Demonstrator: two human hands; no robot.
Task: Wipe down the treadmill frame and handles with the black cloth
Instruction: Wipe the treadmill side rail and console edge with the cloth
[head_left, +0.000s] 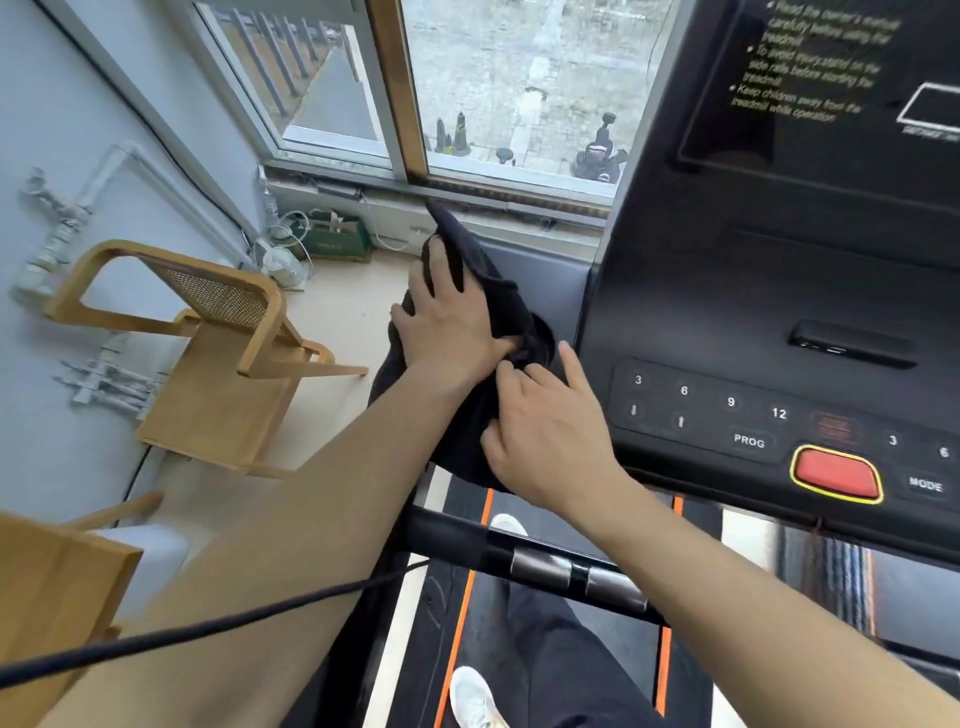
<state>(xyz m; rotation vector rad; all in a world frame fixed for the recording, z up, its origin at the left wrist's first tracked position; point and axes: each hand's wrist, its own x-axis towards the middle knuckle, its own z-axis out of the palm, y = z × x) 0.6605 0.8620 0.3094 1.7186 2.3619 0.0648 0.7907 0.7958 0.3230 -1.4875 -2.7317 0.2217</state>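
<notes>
The black cloth (467, 410) is bunched over the left end of the treadmill console, covering the left handle there. My left hand (447, 317) lies flat on top of the cloth with fingers spread. My right hand (545, 441) grips the cloth's lower folds just left of the console's button panel (727, 410). The black treadmill console (779, 291) fills the right side. A dark handlebar with silver sensor plates (566, 569) crosses below my arms. The belt with orange stripes (467, 597) runs underneath.
A wooden chair with a cane back (208, 353) stands to the left near the wall. A window (467, 104) is ahead, with a green bag and cables (332, 236) on the floor below it. A black cord (208, 629) crosses my left forearm. My white shoes (472, 696) stand on the belt.
</notes>
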